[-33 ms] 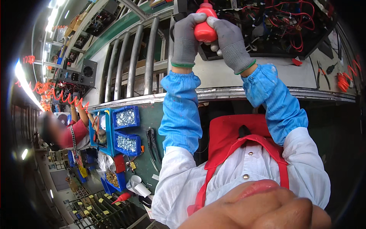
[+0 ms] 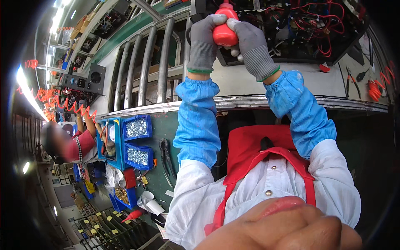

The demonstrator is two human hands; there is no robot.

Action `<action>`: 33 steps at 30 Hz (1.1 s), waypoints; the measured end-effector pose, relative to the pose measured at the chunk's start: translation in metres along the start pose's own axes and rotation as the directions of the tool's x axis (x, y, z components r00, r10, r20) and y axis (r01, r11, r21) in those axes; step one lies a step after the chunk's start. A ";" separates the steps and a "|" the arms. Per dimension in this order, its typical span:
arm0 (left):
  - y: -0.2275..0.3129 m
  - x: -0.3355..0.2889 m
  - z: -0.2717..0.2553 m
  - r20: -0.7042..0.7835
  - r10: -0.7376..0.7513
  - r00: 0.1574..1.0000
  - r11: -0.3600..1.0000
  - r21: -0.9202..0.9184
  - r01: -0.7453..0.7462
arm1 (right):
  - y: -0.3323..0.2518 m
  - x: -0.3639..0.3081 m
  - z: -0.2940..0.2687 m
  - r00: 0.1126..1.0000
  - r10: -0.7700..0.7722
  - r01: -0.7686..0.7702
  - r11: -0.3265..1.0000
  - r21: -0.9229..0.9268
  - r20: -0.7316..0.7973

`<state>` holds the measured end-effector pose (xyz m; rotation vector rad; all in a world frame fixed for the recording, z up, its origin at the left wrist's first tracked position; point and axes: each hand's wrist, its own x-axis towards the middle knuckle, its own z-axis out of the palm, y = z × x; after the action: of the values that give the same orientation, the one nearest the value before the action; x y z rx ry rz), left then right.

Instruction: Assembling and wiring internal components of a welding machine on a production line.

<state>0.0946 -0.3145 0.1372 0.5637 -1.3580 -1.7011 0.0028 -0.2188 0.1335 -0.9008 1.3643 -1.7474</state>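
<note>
A red squeeze bottle (image 2: 226, 34) with a narrow nozzle is gripped between both my hands at the top of the view. My left hand (image 2: 204, 35), in a grey knit glove with pale fingertips, closes on its left side. On the other side my right hand (image 2: 248, 36), gloved alike, presses its thumb against the bottle with the fingers curled underneath. The nozzle points away from me and its tip is cut off by the upper edge. Just beyond my hands stands an open black chassis (image 2: 287, 52) full of red and black wires (image 2: 329, 25).
Metal rollers (image 2: 146, 66) run left of my hands. Pliers (image 2: 353, 82) and a coiled red hose (image 2: 373, 91) lie at the right. Lower left are blue bins (image 2: 138, 127) of small metal parts, black-handled tools (image 2: 167, 160) and another red bottle (image 2: 134, 215). A co-worker (image 2: 81, 146) works at the far left.
</note>
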 end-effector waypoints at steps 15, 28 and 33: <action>-0.014 0.004 -0.011 0.114 0.212 0.971 0.959 0.166 -0.229 | -0.001 -0.009 0.002 1.000 0.015 -0.016 1.000 -0.021 -0.020; -0.013 -0.003 -0.004 0.042 0.207 0.977 0.956 0.202 -0.211 | -0.004 -0.008 -0.004 1.000 0.004 -0.005 0.999 -0.043 -0.006; -0.013 0.000 -0.004 0.029 0.159 0.987 0.977 0.140 -0.162 | -0.004 -0.007 -0.004 1.000 0.022 -0.023 0.999 -0.042 -0.010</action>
<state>0.0930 -0.3158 0.1234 0.5053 -1.5039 -1.4913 0.0018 -0.2101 0.1363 -0.8976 1.4172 -1.7136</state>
